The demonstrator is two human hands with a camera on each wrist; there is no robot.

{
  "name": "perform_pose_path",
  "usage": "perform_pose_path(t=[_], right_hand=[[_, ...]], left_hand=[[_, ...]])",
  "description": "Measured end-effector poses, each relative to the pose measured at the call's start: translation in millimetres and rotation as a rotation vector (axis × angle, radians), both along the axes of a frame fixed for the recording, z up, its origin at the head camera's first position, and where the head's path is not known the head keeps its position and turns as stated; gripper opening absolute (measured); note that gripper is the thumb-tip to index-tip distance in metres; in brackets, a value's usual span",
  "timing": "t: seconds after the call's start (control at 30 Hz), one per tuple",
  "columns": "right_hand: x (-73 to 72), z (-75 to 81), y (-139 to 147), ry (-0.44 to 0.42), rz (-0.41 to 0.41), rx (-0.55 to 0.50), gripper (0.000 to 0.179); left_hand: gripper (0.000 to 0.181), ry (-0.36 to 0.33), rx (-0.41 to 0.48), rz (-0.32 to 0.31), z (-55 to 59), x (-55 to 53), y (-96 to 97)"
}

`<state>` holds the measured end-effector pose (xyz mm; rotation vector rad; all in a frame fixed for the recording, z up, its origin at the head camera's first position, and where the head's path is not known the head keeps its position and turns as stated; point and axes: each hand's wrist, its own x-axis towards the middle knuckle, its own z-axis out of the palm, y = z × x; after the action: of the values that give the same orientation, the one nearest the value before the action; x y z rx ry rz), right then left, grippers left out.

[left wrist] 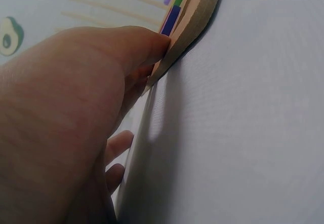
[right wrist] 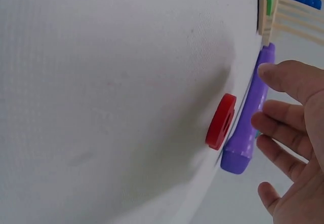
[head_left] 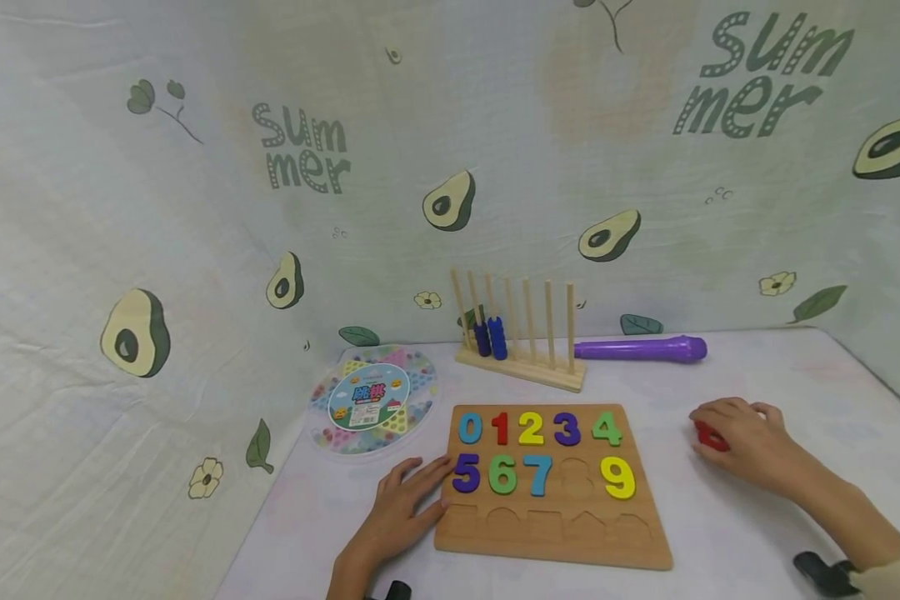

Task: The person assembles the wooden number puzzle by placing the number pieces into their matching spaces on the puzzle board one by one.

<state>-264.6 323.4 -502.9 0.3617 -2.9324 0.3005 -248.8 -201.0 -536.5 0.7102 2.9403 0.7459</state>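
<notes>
A wooden number board (head_left: pixel 547 560) lies on the table, with coloured numbers in its two upper rows. The recess between the blue 7 (head_left: pixel 537 475) and the yellow 9 (head_left: pixel 618 477) is bare, as are the bottom-row recesses. At the board's left edge, my left hand (head_left: pixel 396 517) rests with fingers extended, its thumb and fingertips touching the wood. My right hand (head_left: pixel 746 437) hovers over a red number piece (right wrist: pixel 221 121) on the table, right of the board. The right wrist view shows its loosely spread fingers apart from the piece; which number it is, I cannot tell.
Behind the board stands a wooden peg rack (head_left: pixel 521 372) with blue beads on two pegs. A purple stick-shaped toy (head_left: pixel 641 349) lies to its right. At the left is a round, clear-packed game set (head_left: pixel 375 400). A printed cloth (head_left: pixel 525 108) hangs behind.
</notes>
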Motion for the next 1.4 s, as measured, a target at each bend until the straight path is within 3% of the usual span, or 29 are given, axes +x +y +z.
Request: perform_pose_path(t=[0.23,0.93,1.4], right_hand=[[-3.2,-2.4,14,-0.025,-0.035,0.010,0.052],[-11.9,-18.9,34,-0.087,-0.024,-0.069,0.055],[-3.9,-2.1,15,-0.057,0.001,-0.022,0.055]], left_hand=[[0.054,0.009,0.000,0.002,-1.1,-0.4,-1.0],[0.055,0.004,-0.017,0.004,-3.7,-1.9,-0.6],[0.053,0.004,0.016,-0.009,-1.7,-1.0,-0.8]])
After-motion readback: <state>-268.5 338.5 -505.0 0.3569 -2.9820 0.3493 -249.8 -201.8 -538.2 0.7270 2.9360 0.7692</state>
